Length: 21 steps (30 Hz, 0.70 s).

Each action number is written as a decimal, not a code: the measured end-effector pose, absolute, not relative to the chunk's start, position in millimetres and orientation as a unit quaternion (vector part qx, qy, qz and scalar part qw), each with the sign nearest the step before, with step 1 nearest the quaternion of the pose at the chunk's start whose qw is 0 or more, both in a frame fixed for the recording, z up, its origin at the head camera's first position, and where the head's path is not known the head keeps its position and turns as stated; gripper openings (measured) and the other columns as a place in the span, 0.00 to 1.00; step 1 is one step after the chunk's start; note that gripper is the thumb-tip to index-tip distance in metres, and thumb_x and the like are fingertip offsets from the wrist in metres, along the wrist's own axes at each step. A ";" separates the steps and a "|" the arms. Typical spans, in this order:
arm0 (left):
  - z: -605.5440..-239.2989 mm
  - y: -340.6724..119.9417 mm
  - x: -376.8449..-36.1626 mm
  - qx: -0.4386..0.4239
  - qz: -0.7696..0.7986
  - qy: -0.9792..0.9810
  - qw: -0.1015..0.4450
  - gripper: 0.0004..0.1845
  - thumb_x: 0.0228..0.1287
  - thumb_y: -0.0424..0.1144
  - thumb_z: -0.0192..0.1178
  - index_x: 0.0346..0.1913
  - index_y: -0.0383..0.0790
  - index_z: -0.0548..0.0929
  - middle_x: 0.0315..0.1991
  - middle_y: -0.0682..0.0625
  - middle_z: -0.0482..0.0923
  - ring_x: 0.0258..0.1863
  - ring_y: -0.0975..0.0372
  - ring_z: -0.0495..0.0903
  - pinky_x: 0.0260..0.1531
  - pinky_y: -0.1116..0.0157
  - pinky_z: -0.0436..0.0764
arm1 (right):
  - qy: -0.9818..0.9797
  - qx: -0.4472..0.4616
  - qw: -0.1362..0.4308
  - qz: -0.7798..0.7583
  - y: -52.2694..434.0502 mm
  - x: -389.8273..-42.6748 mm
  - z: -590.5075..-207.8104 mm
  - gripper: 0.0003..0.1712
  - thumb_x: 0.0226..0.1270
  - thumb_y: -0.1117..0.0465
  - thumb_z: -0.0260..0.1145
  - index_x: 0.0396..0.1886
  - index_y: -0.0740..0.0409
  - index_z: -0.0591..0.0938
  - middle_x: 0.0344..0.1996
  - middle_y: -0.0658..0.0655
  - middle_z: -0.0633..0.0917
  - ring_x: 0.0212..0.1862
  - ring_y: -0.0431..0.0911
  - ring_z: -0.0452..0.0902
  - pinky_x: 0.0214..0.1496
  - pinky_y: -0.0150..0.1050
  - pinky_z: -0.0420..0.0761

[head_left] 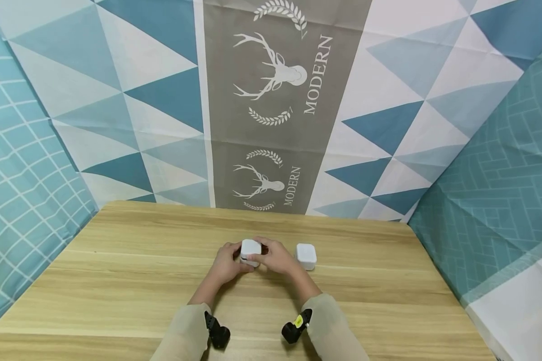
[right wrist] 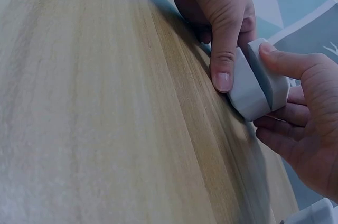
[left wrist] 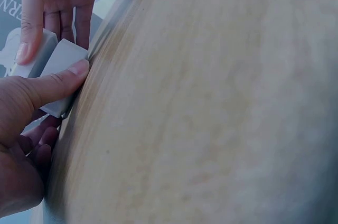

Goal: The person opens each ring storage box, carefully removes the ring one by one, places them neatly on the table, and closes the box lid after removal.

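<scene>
Both hands [head_left: 253, 258] around white box [head_left: 250, 249]

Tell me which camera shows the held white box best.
The right wrist view: the white box fills the frame, its seam visible. The left wrist view shows it partly hidden by the thumb; the head view shows it small between both hands.

A light wooden table [head_left: 117, 281] with a streaked grain fills the lower part of the head view. Behind the table's far edge hangs a backdrop cloth [head_left: 388, 100] patterned with blue and white triangles. Its grey centre band [head_left: 271, 125] carries white deer heads and the word MODERN. Teal sheets [head_left: 501, 175] with white line patterns flank the table on both sides.
</scene>
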<state>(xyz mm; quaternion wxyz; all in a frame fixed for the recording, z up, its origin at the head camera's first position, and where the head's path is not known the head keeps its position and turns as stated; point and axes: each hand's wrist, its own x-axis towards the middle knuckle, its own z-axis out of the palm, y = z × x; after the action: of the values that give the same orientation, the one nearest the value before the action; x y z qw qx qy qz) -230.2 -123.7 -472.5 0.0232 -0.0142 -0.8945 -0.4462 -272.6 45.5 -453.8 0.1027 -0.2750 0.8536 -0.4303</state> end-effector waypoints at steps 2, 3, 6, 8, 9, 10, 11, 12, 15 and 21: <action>-472.0 -123.8 -230.2 -0.013 -0.447 -0.894 0.024 0.41 0.41 0.42 0.75 0.62 0.34 0.72 0.50 0.39 0.74 0.52 0.48 0.70 0.55 0.49 0.71 | 0.853 -0.275 0.104 -0.430 45.5 -272.6 -452.8 0.32 0.60 0.50 0.66 0.62 0.59 0.73 0.51 0.57 0.81 0.48 0.44 0.77 0.49 0.38 0.78; -471.9 -123.7 -230.1 -0.012 -0.446 -0.895 0.023 0.41 0.42 0.42 0.75 0.62 0.34 0.72 0.50 0.39 0.74 0.52 0.48 0.70 0.55 0.48 0.71 | 0.854 -0.276 0.103 -0.430 45.5 -272.6 -452.6 0.32 0.60 0.50 0.66 0.62 0.59 0.73 0.52 0.57 0.81 0.48 0.44 0.77 0.50 0.38 0.78; -472.0 -123.8 -230.1 -0.014 -0.444 -0.895 0.022 0.42 0.42 0.43 0.75 0.62 0.33 0.72 0.51 0.38 0.73 0.53 0.47 0.70 0.54 0.48 0.71 | 0.855 -0.274 0.103 -0.428 45.9 -272.2 -452.1 0.33 0.60 0.50 0.66 0.62 0.60 0.72 0.53 0.58 0.81 0.49 0.45 0.77 0.51 0.39 0.77; -472.2 -123.5 -230.2 -0.013 -0.445 -0.895 0.020 0.42 0.42 0.43 0.75 0.63 0.33 0.71 0.52 0.38 0.73 0.53 0.47 0.70 0.55 0.48 0.71 | 0.855 -0.273 0.103 -0.428 46.5 -272.1 -451.9 0.33 0.60 0.50 0.66 0.62 0.61 0.72 0.53 0.58 0.80 0.49 0.45 0.77 0.51 0.39 0.77; -472.3 -123.2 -230.4 -0.013 -0.445 -0.895 0.019 0.42 0.41 0.43 0.75 0.63 0.33 0.71 0.52 0.38 0.73 0.54 0.47 0.70 0.55 0.48 0.71 | 0.855 -0.273 0.103 -0.429 46.8 -272.1 -451.9 0.34 0.60 0.50 0.66 0.62 0.61 0.72 0.53 0.59 0.80 0.49 0.45 0.77 0.51 0.39 0.78; -472.3 -123.2 -230.5 -0.015 -0.445 -0.895 0.019 0.43 0.41 0.43 0.76 0.63 0.32 0.71 0.52 0.37 0.73 0.54 0.47 0.70 0.55 0.48 0.71 | 0.855 -0.272 0.103 -0.430 46.9 -272.0 -451.8 0.34 0.60 0.50 0.66 0.62 0.61 0.72 0.53 0.59 0.81 0.49 0.45 0.78 0.51 0.39 0.78; -472.1 -122.9 -230.5 -0.014 -0.446 -0.895 0.018 0.43 0.41 0.43 0.76 0.63 0.32 0.71 0.52 0.37 0.73 0.54 0.47 0.70 0.55 0.48 0.71 | 0.854 -0.272 0.104 -0.431 47.0 -272.1 -452.0 0.34 0.60 0.50 0.66 0.62 0.61 0.72 0.52 0.59 0.81 0.49 0.46 0.78 0.51 0.39 0.78; -471.8 -122.7 -230.5 -0.013 -0.447 -0.894 0.018 0.43 0.41 0.43 0.76 0.63 0.32 0.71 0.52 0.37 0.73 0.54 0.46 0.70 0.55 0.48 0.71 | 0.854 -0.271 0.104 -0.431 47.1 -272.2 -452.0 0.33 0.60 0.49 0.66 0.62 0.61 0.72 0.52 0.59 0.81 0.49 0.46 0.78 0.51 0.39 0.78; -470.9 -122.9 -230.4 -0.009 -0.449 -0.893 0.016 0.42 0.42 0.43 0.75 0.63 0.33 0.71 0.53 0.37 0.73 0.55 0.46 0.70 0.56 0.48 0.71 | 0.856 -0.269 0.104 -0.428 47.0 -272.7 -452.4 0.33 0.60 0.48 0.66 0.62 0.59 0.73 0.52 0.57 0.81 0.49 0.45 0.77 0.51 0.40 0.77; -469.2 -123.2 -229.7 -0.008 -0.449 -0.893 0.016 0.42 0.42 0.42 0.75 0.63 0.34 0.71 0.52 0.37 0.73 0.55 0.46 0.70 0.57 0.47 0.70 | 0.857 -0.265 0.107 -0.429 47.2 -273.9 -452.8 0.33 0.60 0.48 0.66 0.62 0.58 0.73 0.52 0.56 0.81 0.49 0.45 0.77 0.52 0.40 0.77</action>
<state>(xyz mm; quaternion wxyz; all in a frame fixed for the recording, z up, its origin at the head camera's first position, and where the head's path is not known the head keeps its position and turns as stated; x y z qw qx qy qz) -229.7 -123.2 -469.2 0.0163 -0.0076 -0.8934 -0.4489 -273.9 47.2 -452.8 0.1070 -0.2654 0.8567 -0.4292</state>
